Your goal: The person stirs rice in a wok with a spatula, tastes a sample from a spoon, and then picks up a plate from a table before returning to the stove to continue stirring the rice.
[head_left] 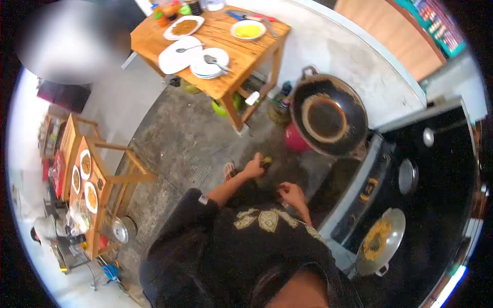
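I look down over my black shirt at both hands, held low in front of me above the concrete floor. My left hand [253, 168] is closed on a small yellowish-green thing [266, 163]. My right hand [292, 194] is beside it with curled fingers; whether it holds anything is too small to tell. Just beyond the hands, a large blackened wok [328, 115] with a burnt ring inside sits tilted at the end of the black stove [436, 174].
A steel pan of yellow noodles [379, 241] and a ladle [428, 136] are on the stove. A red round object [295, 139] lies below the wok. A wooden table [241, 59] with plates stands ahead. A wooden rack [97, 190] holding plates of food stands at left.
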Available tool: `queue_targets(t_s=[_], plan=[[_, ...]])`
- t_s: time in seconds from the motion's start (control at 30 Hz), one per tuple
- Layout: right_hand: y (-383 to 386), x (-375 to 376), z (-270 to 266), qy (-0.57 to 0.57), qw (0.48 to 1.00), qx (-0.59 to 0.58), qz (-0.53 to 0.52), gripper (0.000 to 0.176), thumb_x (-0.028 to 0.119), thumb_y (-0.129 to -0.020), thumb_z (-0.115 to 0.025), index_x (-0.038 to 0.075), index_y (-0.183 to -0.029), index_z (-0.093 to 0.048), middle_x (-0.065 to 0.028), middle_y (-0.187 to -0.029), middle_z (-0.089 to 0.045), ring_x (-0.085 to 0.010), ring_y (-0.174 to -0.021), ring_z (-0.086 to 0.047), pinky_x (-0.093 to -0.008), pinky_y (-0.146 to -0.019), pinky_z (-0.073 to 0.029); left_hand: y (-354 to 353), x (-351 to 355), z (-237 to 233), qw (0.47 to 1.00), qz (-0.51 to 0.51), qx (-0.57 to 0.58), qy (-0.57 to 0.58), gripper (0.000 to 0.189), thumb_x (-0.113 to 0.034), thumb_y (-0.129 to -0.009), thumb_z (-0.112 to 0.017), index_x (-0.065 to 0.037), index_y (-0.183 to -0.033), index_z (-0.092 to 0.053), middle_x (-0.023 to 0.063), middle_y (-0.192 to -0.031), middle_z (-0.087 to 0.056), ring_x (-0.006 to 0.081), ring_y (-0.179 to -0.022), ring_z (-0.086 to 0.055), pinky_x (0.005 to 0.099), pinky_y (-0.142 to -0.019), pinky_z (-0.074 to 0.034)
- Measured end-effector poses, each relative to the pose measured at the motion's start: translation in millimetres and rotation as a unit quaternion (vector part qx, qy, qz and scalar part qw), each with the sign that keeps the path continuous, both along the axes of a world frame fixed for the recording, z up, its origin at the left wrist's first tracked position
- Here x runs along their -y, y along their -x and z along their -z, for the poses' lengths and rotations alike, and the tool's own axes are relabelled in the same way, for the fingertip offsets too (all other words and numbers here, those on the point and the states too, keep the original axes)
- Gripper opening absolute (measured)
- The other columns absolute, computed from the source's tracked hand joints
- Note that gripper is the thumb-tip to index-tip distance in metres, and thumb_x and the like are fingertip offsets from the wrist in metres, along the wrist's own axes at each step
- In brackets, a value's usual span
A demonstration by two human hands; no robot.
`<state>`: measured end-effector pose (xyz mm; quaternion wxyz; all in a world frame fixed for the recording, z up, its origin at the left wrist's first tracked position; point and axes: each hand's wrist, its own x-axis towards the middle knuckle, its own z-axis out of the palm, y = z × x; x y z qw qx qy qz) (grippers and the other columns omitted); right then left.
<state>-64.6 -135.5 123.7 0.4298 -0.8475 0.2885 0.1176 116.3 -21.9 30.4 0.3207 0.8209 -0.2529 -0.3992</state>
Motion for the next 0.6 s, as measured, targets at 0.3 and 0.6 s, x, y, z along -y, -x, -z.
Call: queue_targets(t_s=[0.3,0.6], plan=[[-197.1,-4.0,12.6,0.151,0.97,0.189,0.017,0.015,0.014,-0.077,-0.052,0.0,-0.079,-0.054,-0.0128,-0.063,-0.055,-0.0259,-0.061,-0.056,-0.0391,-0.059,-0.042,-138.6,-347.6,29.5,0.86,-0.381,-0.021,-0.339,0.065,-0.028,-0.064,-0.065,0.0,-0.114,-0.035,0.0211,-0.094,-0.055,0.0329,-0.088,-0.054,0.0387,-0.073,-0.042],[-412.2,70.0,-85.0,0.136,0.952,0.261,0.086,0.02,0.02,-0.08,-0.053,0.0,-0.077,-0.05,-0.0121,-0.068,-0.055,-0.0209,-0.059,-0.051,-0.0303,-0.057,-0.041,-189.4,-392.8,37.0,0.805,-0.513,-0.01,-0.299,0.057,-0.025,-0.062,-0.064,0.002,-0.107,-0.04,0.0234,-0.097,-0.053,0.0363,-0.093,-0.051,0.0397,-0.079,-0.042]])
